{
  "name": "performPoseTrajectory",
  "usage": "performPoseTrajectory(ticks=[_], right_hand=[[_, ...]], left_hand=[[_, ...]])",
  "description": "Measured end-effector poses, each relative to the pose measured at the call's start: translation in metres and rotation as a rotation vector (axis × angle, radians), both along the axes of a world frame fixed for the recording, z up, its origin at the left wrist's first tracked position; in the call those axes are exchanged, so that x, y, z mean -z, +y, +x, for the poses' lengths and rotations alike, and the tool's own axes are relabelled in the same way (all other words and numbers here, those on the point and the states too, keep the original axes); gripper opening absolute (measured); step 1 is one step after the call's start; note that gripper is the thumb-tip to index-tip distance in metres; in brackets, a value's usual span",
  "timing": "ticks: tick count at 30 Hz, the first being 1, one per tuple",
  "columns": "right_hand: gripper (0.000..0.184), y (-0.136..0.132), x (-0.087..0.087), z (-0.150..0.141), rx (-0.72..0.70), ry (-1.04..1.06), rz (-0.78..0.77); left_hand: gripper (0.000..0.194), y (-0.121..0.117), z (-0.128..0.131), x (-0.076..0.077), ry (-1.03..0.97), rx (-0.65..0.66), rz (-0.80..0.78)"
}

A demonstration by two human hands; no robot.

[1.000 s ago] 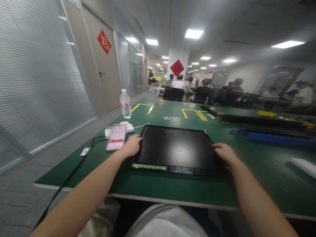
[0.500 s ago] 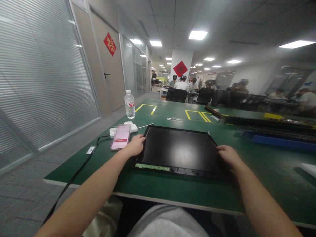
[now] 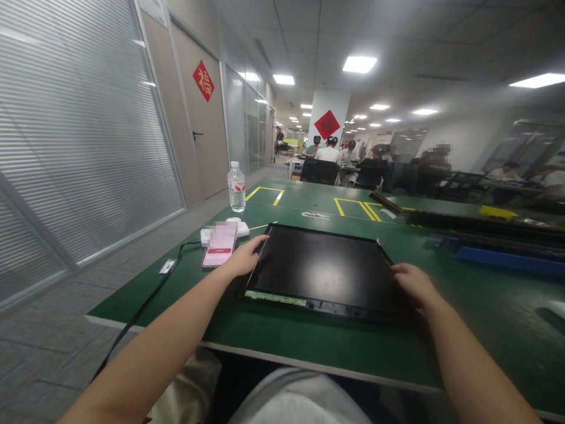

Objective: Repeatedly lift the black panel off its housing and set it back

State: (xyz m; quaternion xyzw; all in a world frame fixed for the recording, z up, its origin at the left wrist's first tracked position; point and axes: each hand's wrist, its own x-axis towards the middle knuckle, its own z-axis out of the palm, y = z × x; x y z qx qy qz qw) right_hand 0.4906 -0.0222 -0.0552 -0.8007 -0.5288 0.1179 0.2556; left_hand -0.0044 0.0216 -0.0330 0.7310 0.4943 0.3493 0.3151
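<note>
A flat black display panel (image 3: 322,268) lies on the green table (image 3: 282,335) in front of me, with a green circuit strip along its near edge. My left hand (image 3: 245,258) rests on the panel's left edge, fingers stretched forward along it. On the right edge sits my right hand (image 3: 412,281), its fingers curled over the rim.
A pink phone (image 3: 219,252) lies left of the panel on a white charger, with a black cable (image 3: 145,303) running off the table edge. A water bottle (image 3: 236,187) stands further back. Dark trays and a blue tray (image 3: 507,259) sit at the right. Several people sit at far tables.
My left hand's fingers have stretched forward along the panel's left edge. The view has shifted slightly; the panel and my right hand stay in place.
</note>
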Motion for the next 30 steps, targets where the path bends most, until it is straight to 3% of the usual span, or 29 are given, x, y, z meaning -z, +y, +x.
performPoseTrajectory(ticks=[3,6,14,22,30], right_hand=[[0.032,-0.001,-0.001,-0.002,0.015,-0.022,0.014],[0.032,-0.001,-0.001,-0.003,0.018,-0.025,0.005],[0.033,0.001,0.000,0.000,-0.004,-0.031,-0.016],[0.036,0.001,-0.001,-0.001,-0.015,-0.058,-0.019],[0.040,0.001,-0.002,0.000,-0.050,-0.081,-0.069]], left_hand=[[0.067,-0.003,0.006,-0.005,-0.336,0.028,-0.139],[0.067,-0.006,0.011,-0.010,-0.517,-0.027,-0.228],[0.050,-0.005,0.012,-0.012,-0.597,-0.184,-0.275],[0.086,-0.007,0.015,-0.015,-0.750,-0.209,-0.580],[0.087,-0.010,0.015,-0.017,-0.831,-0.115,-0.654]])
